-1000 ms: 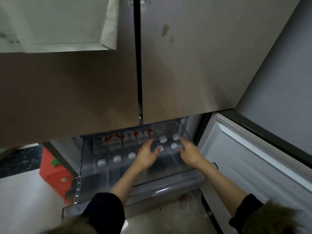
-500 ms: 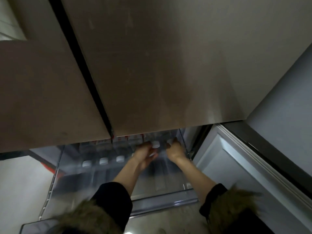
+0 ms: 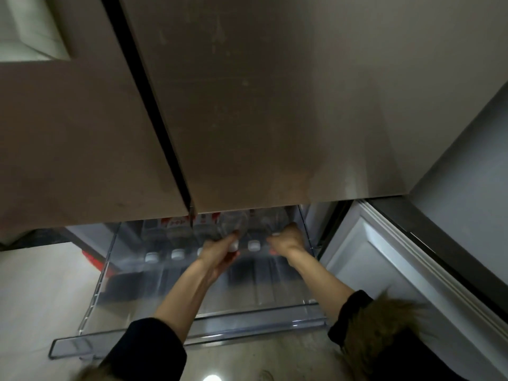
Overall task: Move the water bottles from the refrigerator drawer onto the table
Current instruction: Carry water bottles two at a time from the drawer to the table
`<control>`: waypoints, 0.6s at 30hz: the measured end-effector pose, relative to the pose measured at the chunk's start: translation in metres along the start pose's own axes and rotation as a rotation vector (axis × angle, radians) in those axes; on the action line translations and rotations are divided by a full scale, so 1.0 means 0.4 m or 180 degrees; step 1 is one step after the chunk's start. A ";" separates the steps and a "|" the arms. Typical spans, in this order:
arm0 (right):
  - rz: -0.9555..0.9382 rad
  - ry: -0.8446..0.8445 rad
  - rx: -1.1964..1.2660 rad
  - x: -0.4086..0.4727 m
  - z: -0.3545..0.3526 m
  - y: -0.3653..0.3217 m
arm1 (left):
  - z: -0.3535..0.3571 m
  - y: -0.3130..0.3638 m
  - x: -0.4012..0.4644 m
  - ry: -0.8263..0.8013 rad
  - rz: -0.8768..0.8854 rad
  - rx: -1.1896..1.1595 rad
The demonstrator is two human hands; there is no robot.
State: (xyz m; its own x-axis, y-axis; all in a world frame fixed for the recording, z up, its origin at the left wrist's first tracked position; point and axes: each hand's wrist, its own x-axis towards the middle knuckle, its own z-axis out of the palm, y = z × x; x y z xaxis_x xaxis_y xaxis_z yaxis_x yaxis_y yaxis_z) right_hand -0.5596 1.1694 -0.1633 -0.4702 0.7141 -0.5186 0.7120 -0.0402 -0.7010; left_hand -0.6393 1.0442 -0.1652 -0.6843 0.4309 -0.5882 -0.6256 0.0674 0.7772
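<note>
The closed refrigerator doors [image 3: 275,105] overhang the clear drawer [image 3: 192,331] and hide its rear part, so the water bottles [image 3: 176,229] lying there show only their caps and lower bodies. Their red labels are cut off by the door edge and too blurred to read. The fingertips of the left hand [image 3: 220,250] and right hand [image 3: 286,240] are smeared among the bottles; the right hand's grasp cannot be told. The picture's bottom edge cuts off both dark sleeves [image 3: 145,350].

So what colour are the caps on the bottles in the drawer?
White. The bottle caps show clearly in the head view, lined up in the clear drawer.
</note>
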 end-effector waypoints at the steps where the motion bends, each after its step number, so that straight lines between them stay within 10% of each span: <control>1: 0.0026 -0.0075 0.0200 -0.017 -0.001 -0.001 | -0.012 0.001 -0.009 0.0139 0.0126 0.0193; 18: -0.1588 0.1290 -0.0579 -0.348 -0.053 -0.025 | -0.232 0.124 -0.162 0.0678 0.1327 0.2049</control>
State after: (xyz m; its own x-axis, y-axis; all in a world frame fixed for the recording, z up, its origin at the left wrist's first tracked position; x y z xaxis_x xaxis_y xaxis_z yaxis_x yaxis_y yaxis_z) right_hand -0.4903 1.0853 -0.0737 -0.5582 0.8241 0.0962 0.5532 0.4561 -0.6970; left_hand -0.6607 0.9360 -0.1092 -0.9120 0.3582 -0.1999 -0.0072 0.4733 0.8809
